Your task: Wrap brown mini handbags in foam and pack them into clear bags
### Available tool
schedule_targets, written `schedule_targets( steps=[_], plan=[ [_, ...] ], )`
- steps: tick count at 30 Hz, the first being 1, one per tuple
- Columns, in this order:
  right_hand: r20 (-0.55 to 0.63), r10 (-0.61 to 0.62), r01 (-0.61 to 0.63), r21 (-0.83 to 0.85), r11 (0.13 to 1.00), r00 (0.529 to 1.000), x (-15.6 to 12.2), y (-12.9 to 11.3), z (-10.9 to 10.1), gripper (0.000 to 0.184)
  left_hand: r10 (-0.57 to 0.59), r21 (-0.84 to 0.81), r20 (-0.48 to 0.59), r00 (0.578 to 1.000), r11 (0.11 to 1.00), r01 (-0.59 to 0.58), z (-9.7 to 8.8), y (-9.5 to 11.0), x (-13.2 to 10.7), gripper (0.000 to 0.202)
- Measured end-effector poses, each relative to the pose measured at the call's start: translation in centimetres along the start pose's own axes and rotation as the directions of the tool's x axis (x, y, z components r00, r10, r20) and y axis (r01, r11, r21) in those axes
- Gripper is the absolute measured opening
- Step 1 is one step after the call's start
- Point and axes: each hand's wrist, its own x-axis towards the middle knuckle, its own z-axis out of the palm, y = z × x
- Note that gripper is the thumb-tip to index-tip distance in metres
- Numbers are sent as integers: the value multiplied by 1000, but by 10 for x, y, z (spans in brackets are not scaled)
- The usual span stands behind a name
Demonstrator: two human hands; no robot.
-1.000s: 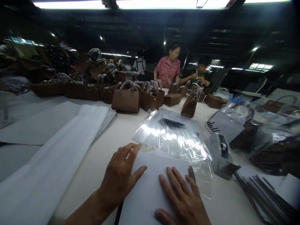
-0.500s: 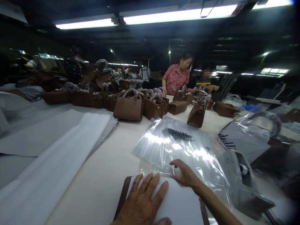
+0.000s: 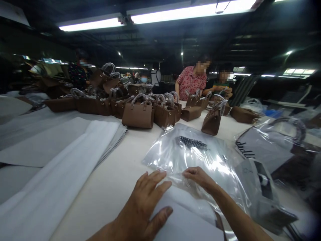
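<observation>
My left hand (image 3: 145, 201) lies flat and open on a white wrapped package (image 3: 183, 221) at the near edge of the table. My right hand (image 3: 198, 177) is curled, its fingers pinching the near edge of a clear plastic bag (image 3: 195, 157) that lies just beyond the package. The bag bears a dark printed mark (image 3: 192, 143) near its far end. A dark brown edge shows at the package's right side.
Stacks of white paper sheets (image 3: 62, 160) lie on the left. Several brown handbags (image 3: 139, 115) with wrapped handles stand across the far table. Bagged handbags (image 3: 271, 147) and a tape dispenser (image 3: 263, 187) sit at right. Other people (image 3: 193, 80) work at the far side.
The view rose and shifted. My right hand left the white package and took hold of the plastic bag's near edge. My left hand slid across the package, still flat.
</observation>
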Motion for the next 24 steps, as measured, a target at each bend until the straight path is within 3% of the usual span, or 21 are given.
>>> schedule_targets(
  steps=[3, 6, 11, 12, 14, 15, 20, 24],
  plan=[
    [-58, 5, -3, 20, 1000, 998, 5, -6, -3, 28, -156, -72, 61, 986, 984, 161, -15, -13, 18, 34],
    [-117, -24, 23, -10, 1000, 993, 12, -16, -5, 31, -186, -82, 91, 978, 978, 193, -8, -35, 41, 35],
    [-138, -123, 112, -84, 990, 983, 8, -44, -7, 28, -11, 155, 227, 974, 988, -25, 35, -70, 80, 73],
    [-134, -135, 122, -103, 987, 982, 5, -47, -7, 27, 9, 218, 260, 966, 974, -68, 43, -77, 86, 68],
    [-134, -143, 123, -149, 981, 981, -2, -48, -7, 22, 33, 298, 308, 951, 946, -130, 54, -93, 94, 36],
    [-141, -139, 114, -171, 979, 980, -6, -45, -7, 21, 45, 312, 328, 944, 938, -153, 57, -102, 95, 25],
    [-142, -73, 51, -148, 988, 987, -19, -14, -4, 28, 51, 332, 435, 899, 919, -212, 59, -143, 79, 17],
    [-155, -28, 29, 5, 1000, 988, -20, -3, -9, 28, 26, 322, 484, 875, 924, -206, 65, -154, 57, 17]
  ],
)
